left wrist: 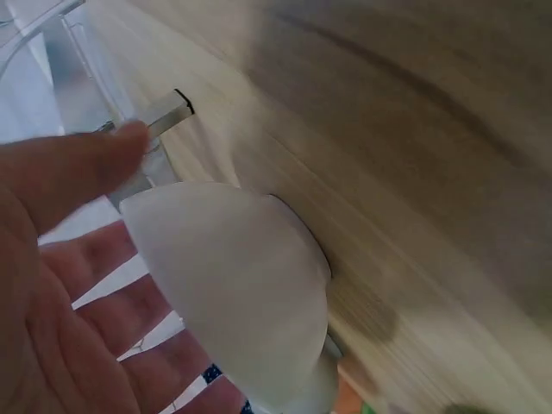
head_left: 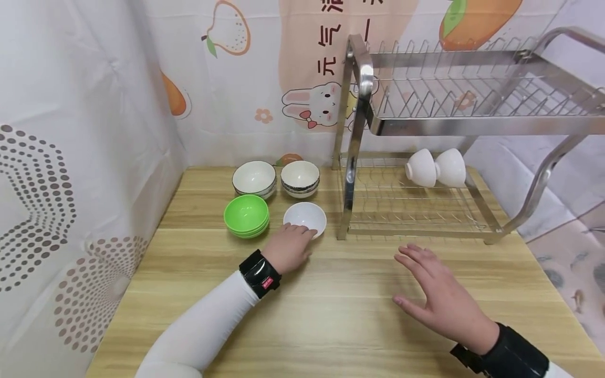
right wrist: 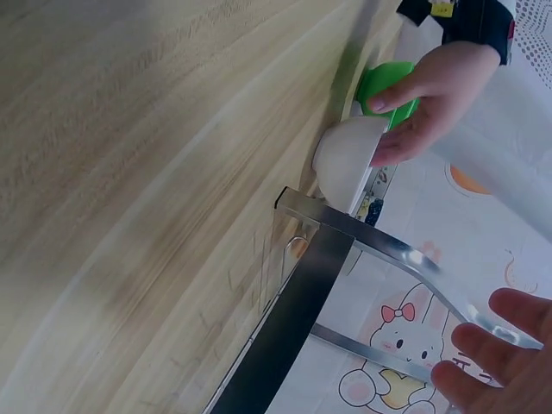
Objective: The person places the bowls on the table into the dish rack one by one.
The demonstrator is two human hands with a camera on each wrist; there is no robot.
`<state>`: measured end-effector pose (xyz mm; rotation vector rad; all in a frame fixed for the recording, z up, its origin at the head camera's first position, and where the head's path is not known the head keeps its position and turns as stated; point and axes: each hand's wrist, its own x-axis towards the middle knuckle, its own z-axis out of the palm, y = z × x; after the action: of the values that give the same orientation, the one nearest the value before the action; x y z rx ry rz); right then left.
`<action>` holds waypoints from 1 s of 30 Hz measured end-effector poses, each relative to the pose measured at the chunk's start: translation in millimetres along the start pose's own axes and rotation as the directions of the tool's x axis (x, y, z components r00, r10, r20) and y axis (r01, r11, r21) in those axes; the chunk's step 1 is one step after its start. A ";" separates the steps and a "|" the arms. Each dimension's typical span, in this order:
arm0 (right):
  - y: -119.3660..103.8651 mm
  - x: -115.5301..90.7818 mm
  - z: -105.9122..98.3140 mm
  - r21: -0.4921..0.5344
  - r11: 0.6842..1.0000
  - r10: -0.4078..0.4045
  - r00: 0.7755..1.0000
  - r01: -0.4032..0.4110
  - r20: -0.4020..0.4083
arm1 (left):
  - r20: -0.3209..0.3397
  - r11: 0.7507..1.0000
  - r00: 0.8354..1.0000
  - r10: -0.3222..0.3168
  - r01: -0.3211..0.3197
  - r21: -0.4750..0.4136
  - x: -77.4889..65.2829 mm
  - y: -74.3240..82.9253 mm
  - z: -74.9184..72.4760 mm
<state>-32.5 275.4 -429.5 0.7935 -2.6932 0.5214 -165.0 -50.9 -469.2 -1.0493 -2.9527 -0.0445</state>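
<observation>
A white bowl (head_left: 304,212) stands upright on the table, just left of the metal rack. My left hand (head_left: 289,247) reaches over its near rim, fingers extending above the bowl's mouth. In the left wrist view the thumb (left wrist: 103,159) stands apart from the white bowl (left wrist: 233,276), and the other fingers are partly hidden behind it. Whether those fingertips touch the bowl's inside cannot be told. My right hand (head_left: 437,296) hovers in front of the rack with fingers spread and holds nothing. Nested green bowls (head_left: 246,215) sit left of the white bowl.
Behind stand two stacks of dark-rimmed bowls, one on the left (head_left: 254,178) and one on the right (head_left: 300,176). The two-tier metal dish rack (head_left: 472,126) fills the right side, with two white bowls (head_left: 451,168) on its lower tier. Printed curtains border the wooden table (head_left: 331,325).
</observation>
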 end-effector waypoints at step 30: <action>-7.2 -2.8 2.4 0.022 1.000 0.000 1.000 -0.001 0.018 | 0.057 0.983 0.982 0.181 -0.182 0.004 -11.0 17.1 -7.5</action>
<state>-26.5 270.1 -430.8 0.8071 -2.7090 0.5471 -145.8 -44.8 -461.5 -1.3349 -2.8880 -0.0002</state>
